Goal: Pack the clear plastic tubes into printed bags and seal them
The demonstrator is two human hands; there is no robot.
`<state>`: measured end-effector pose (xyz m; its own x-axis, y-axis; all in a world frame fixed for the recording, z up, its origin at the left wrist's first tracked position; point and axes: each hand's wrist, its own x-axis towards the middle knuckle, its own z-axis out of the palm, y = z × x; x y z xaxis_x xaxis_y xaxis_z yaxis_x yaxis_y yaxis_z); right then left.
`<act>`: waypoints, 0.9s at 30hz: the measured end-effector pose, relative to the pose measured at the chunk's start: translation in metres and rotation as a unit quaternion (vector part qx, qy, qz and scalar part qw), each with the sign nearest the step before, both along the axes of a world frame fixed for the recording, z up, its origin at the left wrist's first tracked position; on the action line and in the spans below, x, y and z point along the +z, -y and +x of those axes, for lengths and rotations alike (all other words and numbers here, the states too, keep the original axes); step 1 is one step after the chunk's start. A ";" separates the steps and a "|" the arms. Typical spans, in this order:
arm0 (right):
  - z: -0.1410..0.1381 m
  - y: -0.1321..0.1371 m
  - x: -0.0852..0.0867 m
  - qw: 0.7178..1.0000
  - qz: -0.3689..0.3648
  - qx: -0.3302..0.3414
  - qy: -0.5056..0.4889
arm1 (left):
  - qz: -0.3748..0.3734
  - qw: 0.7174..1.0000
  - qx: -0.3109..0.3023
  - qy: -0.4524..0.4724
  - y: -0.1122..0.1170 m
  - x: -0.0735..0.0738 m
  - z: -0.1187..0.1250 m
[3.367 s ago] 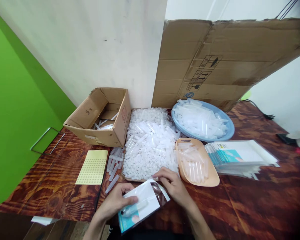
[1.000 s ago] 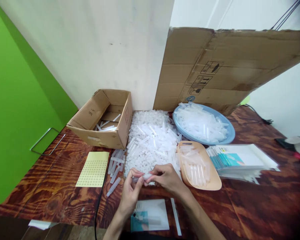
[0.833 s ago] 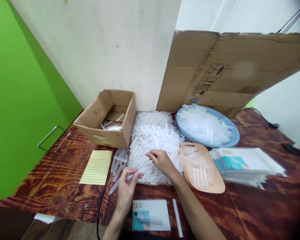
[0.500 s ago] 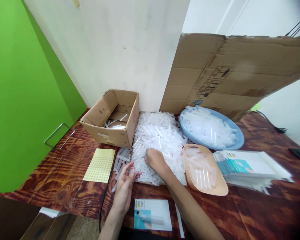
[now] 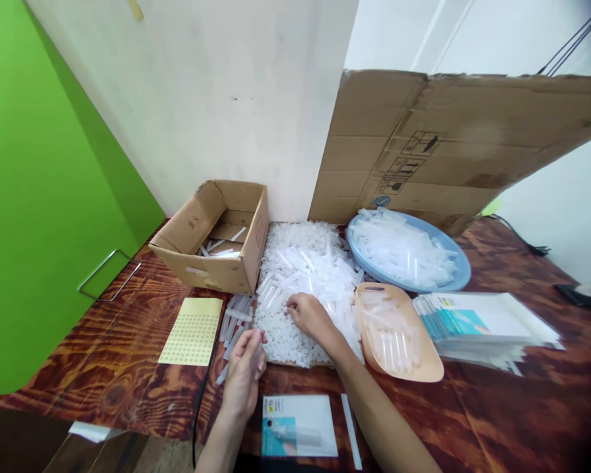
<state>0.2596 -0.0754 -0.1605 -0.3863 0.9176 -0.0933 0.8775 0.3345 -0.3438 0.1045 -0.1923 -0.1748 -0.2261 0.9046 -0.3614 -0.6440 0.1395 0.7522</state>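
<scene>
My right hand [image 5: 311, 316] rests on a heap of small white plastic pieces and clear tubes [image 5: 300, 276], its fingers curled down into the heap in a pinch. What they pinch is hidden. My left hand [image 5: 243, 373] hovers at the heap's front left corner, fingers drawn together beside several loose clear tubes [image 5: 232, 323]. I cannot see what it holds, if anything. A white and teal packet [image 5: 298, 433] lies flat at the table's front edge, below both hands, with a white strip [image 5: 350, 430] beside it.
An open cardboard box [image 5: 217, 246] with a few tubes stands left of the heap. A blue basin [image 5: 460, 263] of tubes, a peach tray [image 5: 423, 371] and a stack of packets [image 5: 482, 318] lie to the right. A yellow sticker sheet [image 5: 192, 332] lies left. A cardboard sheet [image 5: 448, 144] leans behind.
The packet was set down at the front edge. Both hands went up to the heap; the right hand reached into it while the left, which held a tube, drew its fingers together.
</scene>
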 end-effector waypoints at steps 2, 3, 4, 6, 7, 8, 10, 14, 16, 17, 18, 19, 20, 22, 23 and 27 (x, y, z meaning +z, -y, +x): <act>0.007 0.002 0.004 1.000 0.015 -0.010 -0.001 | -0.001 1.000 -0.003 -0.010 0.000 0.000 -0.001; 0.009 0.003 0.005 1.000 0.023 -0.017 0.003 | -0.004 1.000 -0.008 -0.010 0.000 0.000 -0.001; 0.011 0.005 0.006 0.999 0.029 -0.024 0.009 | -0.008 1.000 -0.013 -0.007 -0.001 0.000 -0.002; 0.012 0.008 0.008 0.999 0.037 -0.028 0.022 | -0.025 0.999 -0.020 0.006 -0.003 0.001 -0.002; 0.010 0.008 0.008 0.999 0.037 -0.024 0.027 | -0.036 0.999 -0.021 0.015 -0.005 0.001 -0.002; 0.008 0.008 0.007 0.999 0.035 -0.018 0.033 | -0.046 0.998 -0.021 0.026 -0.006 0.001 -0.001; 0.001 0.007 0.005 0.999 0.026 -0.001 0.045 | -0.062 0.997 -0.021 0.046 -0.008 0.003 0.000; -0.014 0.002 -0.003 0.997 0.010 0.016 0.069 | -0.068 0.995 -0.016 0.069 -0.010 0.005 0.001; -0.019 0.000 -0.006 0.997 0.008 0.023 0.070 | -0.066 0.994 -0.018 0.088 -0.010 0.005 0.001; -0.021 0.000 -0.006 0.997 0.008 0.026 0.068 | -0.067 0.993 -0.021 0.098 -0.010 0.005 0.001; -0.022 0.000 -0.007 0.998 0.009 0.027 0.064 | -0.069 0.992 -0.024 0.106 -0.010 0.004 0.001; -0.023 0.000 -0.006 0.998 0.011 0.026 0.058 | -0.072 0.991 -0.028 0.112 -0.010 0.004 0.000; -0.022 0.001 -0.006 0.998 0.013 0.021 0.051 | -0.075 0.990 -0.033 0.117 -0.011 0.003 0.001; -0.017 0.003 -0.002 0.999 0.023 0.005 0.030 | -0.074 0.988 -0.039 0.126 -0.011 0.002 0.002; -0.013 0.004 0.000 0.999 0.029 -0.005 0.016 | -0.068 0.989 -0.041 0.127 -0.011 0.002 0.002; 0.008 0.011 0.009 0.996 0.051 -0.038 -0.060 | -0.040 0.993 -0.048 0.102 -0.012 0.001 0.006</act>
